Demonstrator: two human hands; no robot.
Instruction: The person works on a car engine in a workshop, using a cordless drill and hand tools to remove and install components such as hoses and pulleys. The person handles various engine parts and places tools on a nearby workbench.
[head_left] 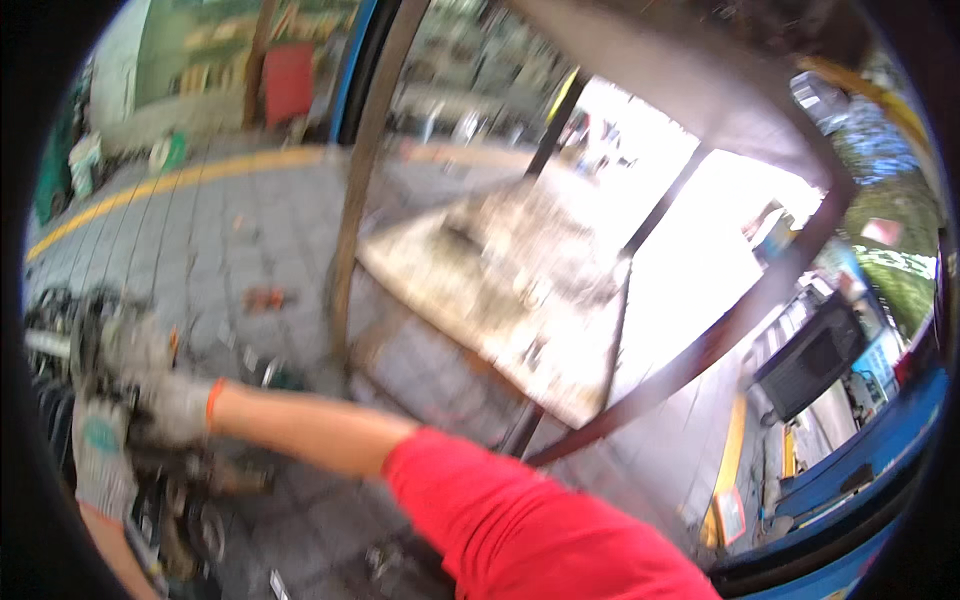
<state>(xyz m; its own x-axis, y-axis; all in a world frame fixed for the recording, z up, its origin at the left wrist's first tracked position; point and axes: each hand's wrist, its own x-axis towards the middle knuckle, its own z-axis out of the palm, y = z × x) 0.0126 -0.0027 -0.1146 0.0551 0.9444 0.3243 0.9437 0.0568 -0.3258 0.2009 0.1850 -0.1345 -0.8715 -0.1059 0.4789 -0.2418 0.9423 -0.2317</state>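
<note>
Dark metal assembly (185,515): near left. Left hand (105,460) and right hand (175,408), gloved, at it; blur prevents telling finger closure. Uneven support could tip it; protruding edges could snag gloves. Framed table (440,290) limits rightward room; paving (240,215) extends far, bearing an orange-red item (265,298).

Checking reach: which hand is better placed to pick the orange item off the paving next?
Right, probably: the gloved right hand is nearer the orange item. The left hand sits farther off, toward the picture's left edge. Blur leaves both grips unclear.
</note>
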